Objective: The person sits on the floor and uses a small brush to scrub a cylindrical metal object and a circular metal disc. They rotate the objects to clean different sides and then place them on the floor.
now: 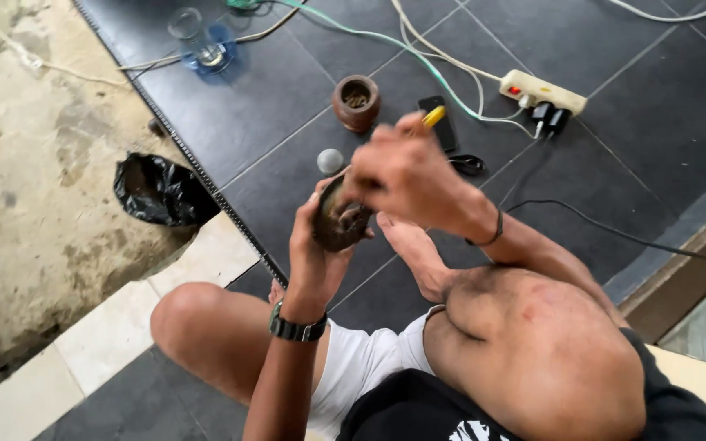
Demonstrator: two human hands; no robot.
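Evidently steadied for close work: left hand [314,249] wrapped round a dark brown round shell-like piece [338,219], raised above the knees, right hand [406,167] pinching a yellow-tipped tool [433,116] against its rim. Counted on the dark tiled floor [288,114]: one brown wooden cup [356,101], one small grey ball [330,160], one black phone [437,122], one white power strip [542,91], one clear glass [204,41], one black plastic bag [157,189].

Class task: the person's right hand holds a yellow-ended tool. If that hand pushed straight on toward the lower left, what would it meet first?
Most likely the dark round object in the left hand; the right hand already looks pressed against it.
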